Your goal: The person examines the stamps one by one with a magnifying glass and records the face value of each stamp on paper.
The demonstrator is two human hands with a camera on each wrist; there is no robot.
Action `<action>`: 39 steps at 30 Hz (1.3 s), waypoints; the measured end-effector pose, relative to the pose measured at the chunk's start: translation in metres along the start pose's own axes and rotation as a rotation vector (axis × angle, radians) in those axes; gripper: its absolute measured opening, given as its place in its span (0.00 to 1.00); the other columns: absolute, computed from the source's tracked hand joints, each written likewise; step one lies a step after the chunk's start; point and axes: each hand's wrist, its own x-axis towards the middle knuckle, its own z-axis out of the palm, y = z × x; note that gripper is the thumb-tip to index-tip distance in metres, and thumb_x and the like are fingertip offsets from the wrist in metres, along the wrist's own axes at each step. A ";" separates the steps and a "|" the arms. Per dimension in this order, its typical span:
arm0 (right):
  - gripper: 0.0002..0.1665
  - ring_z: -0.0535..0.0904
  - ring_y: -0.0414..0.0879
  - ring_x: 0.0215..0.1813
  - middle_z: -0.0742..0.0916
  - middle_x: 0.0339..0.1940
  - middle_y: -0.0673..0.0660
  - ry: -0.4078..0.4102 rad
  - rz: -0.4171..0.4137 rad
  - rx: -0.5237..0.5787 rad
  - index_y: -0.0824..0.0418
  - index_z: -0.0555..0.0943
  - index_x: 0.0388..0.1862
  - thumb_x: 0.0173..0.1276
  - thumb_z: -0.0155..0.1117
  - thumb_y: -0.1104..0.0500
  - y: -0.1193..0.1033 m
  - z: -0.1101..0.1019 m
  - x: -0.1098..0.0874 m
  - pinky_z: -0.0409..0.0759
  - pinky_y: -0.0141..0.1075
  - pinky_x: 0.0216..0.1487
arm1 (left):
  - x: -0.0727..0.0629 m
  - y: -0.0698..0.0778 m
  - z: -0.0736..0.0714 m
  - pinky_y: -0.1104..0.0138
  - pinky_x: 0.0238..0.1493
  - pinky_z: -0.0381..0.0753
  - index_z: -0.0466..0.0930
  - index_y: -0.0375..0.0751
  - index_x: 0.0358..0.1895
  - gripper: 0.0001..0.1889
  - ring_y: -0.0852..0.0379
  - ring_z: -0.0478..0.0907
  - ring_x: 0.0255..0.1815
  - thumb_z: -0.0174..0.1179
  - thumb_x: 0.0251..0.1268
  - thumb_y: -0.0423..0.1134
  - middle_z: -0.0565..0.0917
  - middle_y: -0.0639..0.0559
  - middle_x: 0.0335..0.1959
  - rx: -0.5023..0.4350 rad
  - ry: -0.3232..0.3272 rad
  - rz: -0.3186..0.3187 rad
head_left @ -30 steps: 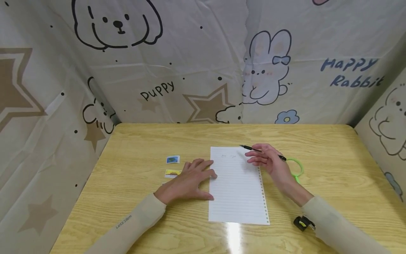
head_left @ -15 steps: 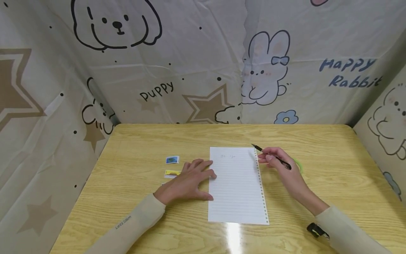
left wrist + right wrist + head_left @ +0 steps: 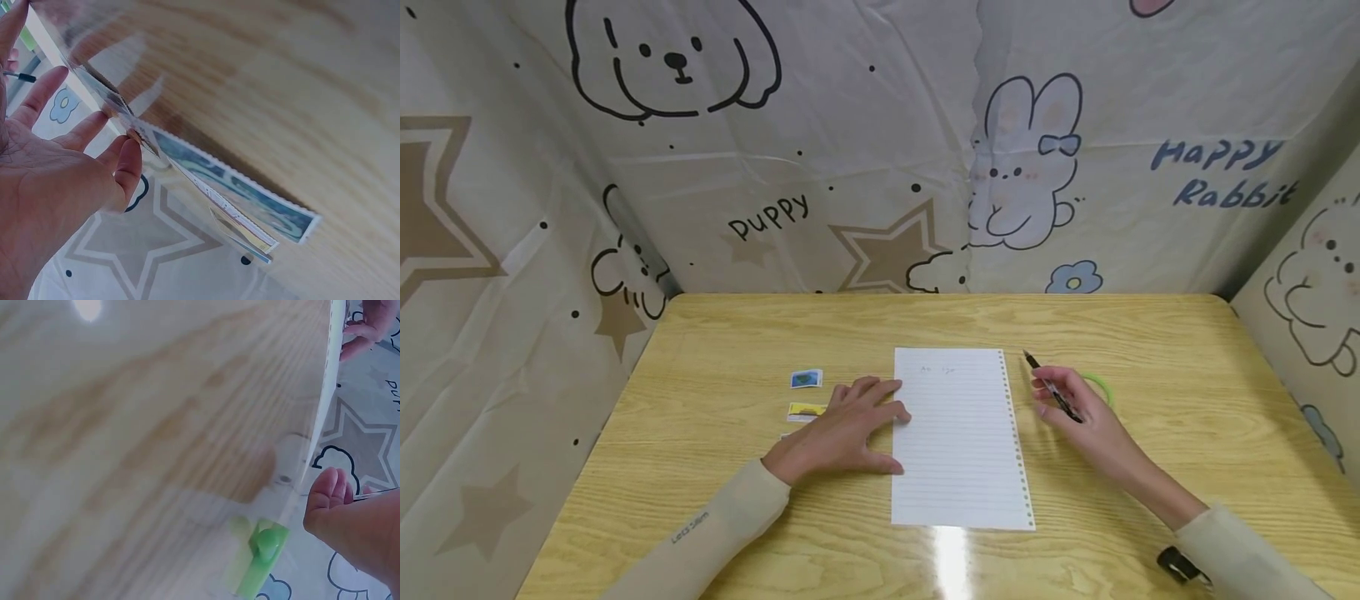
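A sheet of lined paper (image 3: pixel 955 450) with punched holes along its right side lies on the table, bearing faint writing near the top. My left hand (image 3: pixel 857 425) rests with spread fingers along the paper's left edge, its fingertips on the sheet. To the right of the paper, my right hand (image 3: pixel 1086 417) holds a black pen (image 3: pixel 1060 399) between thumb and fingers, tip pointing up and away. Postage stamps lie left of the paper: a blue one (image 3: pixel 806 379), a yellow one (image 3: pixel 806 411) partly under the left hand, and a green-blue one (image 3: pixel 244 190) close to the left wrist camera.
A bright green ring (image 3: pixel 1101 387) lies behind my right hand, partly hidden; its green end (image 3: pixel 265 550) shows in the right wrist view. A black device (image 3: pixel 1177 564) sits at the right sleeve. Printed cloth (image 3: pixel 865 150) walls the table's back and sides.
My right hand has moved right with the pen, from over the paper's top right corner to beside the sheet. The left hand and paper have stayed in place.
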 end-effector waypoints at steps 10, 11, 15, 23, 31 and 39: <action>0.39 0.69 0.56 0.66 0.73 0.71 0.65 -0.096 0.042 -0.231 0.66 0.65 0.80 0.81 0.70 0.54 0.012 -0.001 -0.004 0.71 0.29 0.57 | 0.000 0.000 0.000 0.38 0.72 0.57 0.80 0.52 0.67 0.33 0.37 0.55 0.84 0.79 0.64 0.60 0.63 0.41 0.85 0.005 -0.002 0.001; 0.39 0.69 0.55 0.64 0.73 0.70 0.64 -0.100 0.029 -0.279 0.66 0.65 0.80 0.80 0.71 0.53 0.013 -0.001 -0.004 0.72 0.31 0.55 | 0.000 0.000 0.000 0.39 0.72 0.57 0.80 0.52 0.67 0.33 0.37 0.55 0.84 0.79 0.64 0.60 0.63 0.41 0.85 0.002 -0.002 0.000; 0.41 0.70 0.51 0.58 0.74 0.66 0.63 -0.112 -0.040 -0.420 0.68 0.66 0.78 0.76 0.75 0.54 0.017 0.001 -0.003 0.74 0.44 0.54 | 0.000 -0.001 0.000 0.39 0.71 0.57 0.80 0.52 0.67 0.33 0.37 0.54 0.84 0.80 0.64 0.59 0.62 0.41 0.85 -0.032 -0.005 -0.003; 0.40 0.68 0.49 0.52 0.77 0.60 0.62 -0.127 -0.125 -0.544 0.68 0.71 0.72 0.70 0.80 0.54 0.020 0.005 -0.001 0.72 0.44 0.49 | 0.002 -0.002 -0.003 0.38 0.72 0.54 0.80 0.51 0.66 0.31 0.40 0.52 0.85 0.82 0.63 0.53 0.61 0.43 0.86 -0.121 -0.031 -0.029; 0.45 0.68 0.48 0.51 0.78 0.58 0.60 -0.161 -0.177 -0.591 0.67 0.72 0.72 0.67 0.83 0.48 0.024 0.003 0.001 0.72 0.45 0.50 | 0.002 0.000 -0.005 0.36 0.70 0.55 0.81 0.48 0.65 0.31 0.39 0.53 0.85 0.83 0.62 0.51 0.61 0.42 0.86 -0.149 -0.030 -0.033; 0.45 0.72 0.48 0.55 0.78 0.59 0.57 -0.233 -0.209 -0.606 0.65 0.73 0.72 0.68 0.82 0.42 0.024 -0.003 0.005 0.76 0.51 0.56 | 0.003 0.000 -0.004 0.36 0.71 0.55 0.81 0.48 0.65 0.31 0.39 0.52 0.85 0.83 0.62 0.51 0.61 0.42 0.86 -0.145 -0.034 -0.031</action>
